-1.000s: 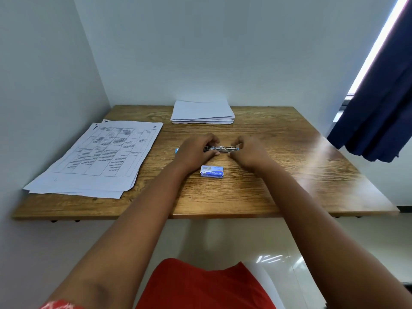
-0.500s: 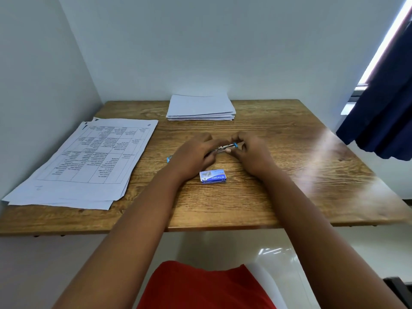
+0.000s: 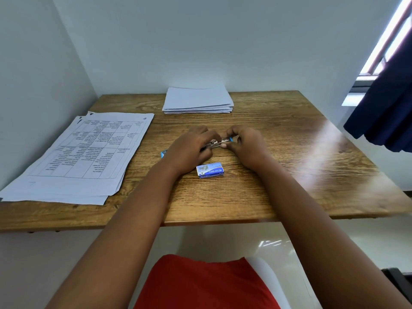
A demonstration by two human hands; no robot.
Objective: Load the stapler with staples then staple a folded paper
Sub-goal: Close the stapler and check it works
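Observation:
A small stapler (image 3: pixel 219 142) with a metal track and blue ends lies across the middle of the wooden table (image 3: pixel 289 175). My left hand (image 3: pixel 189 150) covers and grips its left half; a blue tip (image 3: pixel 163 153) pokes out by the wrist. My right hand (image 3: pixel 243 143) pinches its right end with the fingertips. A small blue staple box (image 3: pixel 210 170) lies shut on the table just in front of both hands. A stack of folded white paper (image 3: pixel 197 100) rests at the back edge by the wall.
A pile of printed sheets (image 3: pixel 84 157) with a table on top fills the left side and overhangs the table's left edge. White walls close the back and left. A dark blue curtain (image 3: pixel 385 117) hangs at the right.
Both hands stayed on the stapler in the middle of the table. The stapler tilted slightly between the fingers, and the view shifted with my head.

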